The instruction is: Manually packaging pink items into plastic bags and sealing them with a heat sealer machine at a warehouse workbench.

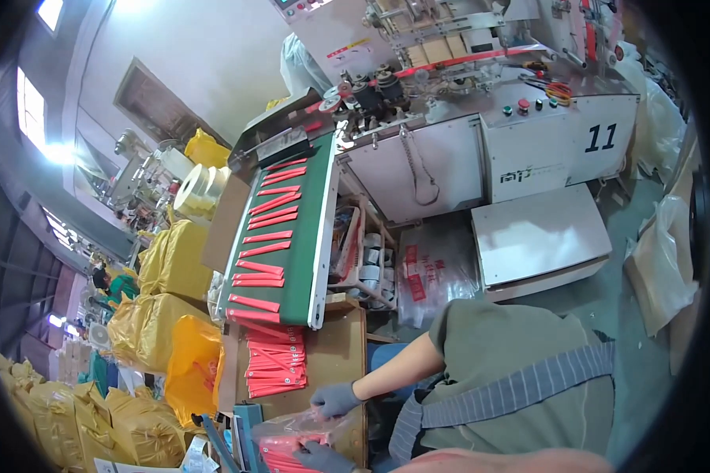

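Observation:
Both my hands wear grey gloves and are at a clear plastic bag with red strip-shaped packets in its lower part. My right hand, the upper one in the head view, is closed on the bag's edge. Below it, my left hand has its fingers curled at the bag's side, against the packets; its wrist is cut by the lower edge. Just beyond the bag lies a pile of loose red packets on a brown board.
A green conveyor belt carries spaced red packets down to the pile. Behind it stands a white packaging machine. A crate of rolls and a white box are beside it. Yellow sacks fill the left; a blue device adjoins the bag.

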Motion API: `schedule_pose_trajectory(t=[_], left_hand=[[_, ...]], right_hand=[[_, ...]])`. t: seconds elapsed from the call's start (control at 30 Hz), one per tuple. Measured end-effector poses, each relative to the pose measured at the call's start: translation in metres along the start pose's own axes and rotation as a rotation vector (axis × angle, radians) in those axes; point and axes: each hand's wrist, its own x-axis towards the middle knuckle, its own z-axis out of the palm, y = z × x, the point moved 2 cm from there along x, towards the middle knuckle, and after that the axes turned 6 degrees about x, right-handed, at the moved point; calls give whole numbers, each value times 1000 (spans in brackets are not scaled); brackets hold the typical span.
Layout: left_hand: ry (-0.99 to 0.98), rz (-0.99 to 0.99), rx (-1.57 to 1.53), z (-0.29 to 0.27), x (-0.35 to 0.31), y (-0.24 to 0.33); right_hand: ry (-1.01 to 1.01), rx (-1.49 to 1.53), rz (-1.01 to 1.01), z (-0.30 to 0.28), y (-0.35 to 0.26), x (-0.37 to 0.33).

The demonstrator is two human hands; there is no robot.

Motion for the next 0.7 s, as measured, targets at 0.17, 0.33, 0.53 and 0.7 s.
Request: schedule_pose_trajectory(t=[0.17, 0.33, 0.53, 0.7], left_hand=[[-168, 141, 669, -5, -28, 56], [-134, 152, 230, -5, -30, 35], [-91, 160, 69, -48, -49, -51], [54, 142, -63, -40, 20, 56]], right_hand=[[34, -139, 124, 10, -10, 0], [-166, 44, -26, -4, -19, 8], [179, -43, -74, -29, -2, 19], [-5, -217, -94, -27, -6, 38]])
